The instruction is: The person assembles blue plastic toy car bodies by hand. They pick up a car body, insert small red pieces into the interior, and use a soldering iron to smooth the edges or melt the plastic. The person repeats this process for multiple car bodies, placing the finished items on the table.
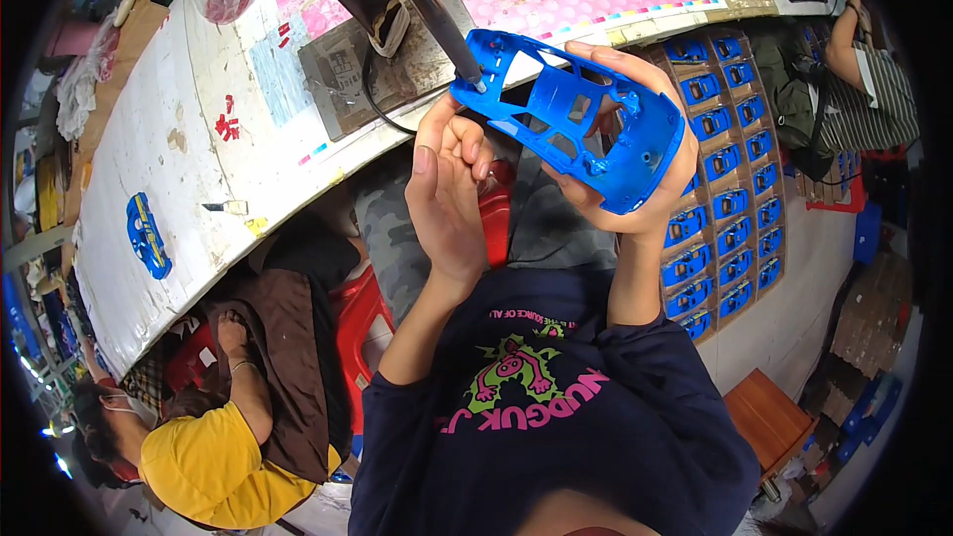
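A blue plastic toy car body [558, 91] is held tilted, its hollow inside facing up, over the table's near edge. My right hand [650, 189] is closed around its right end, thumb and fingers on opposite sides. At the left end, the index finger of my left hand [447, 189] reaches up against the corner of the shell. The other left fingers are curled, with the thumb apart; whatever lies inside the curl is hidden. A dark metal rod with holes, a tool shaft [437, 20], comes down from above, its thin tip inside the left end of the shell.
The white table [129, 288] bears a metal plate [338, 89], small red parts [228, 124], a short blade-like tool [226, 207] and another blue car piece [148, 236]. Cardboard trays of blue car bodies [730, 203] stand at right. A co-worker in yellow [218, 457] sits at left, another person [864, 79] at far right.
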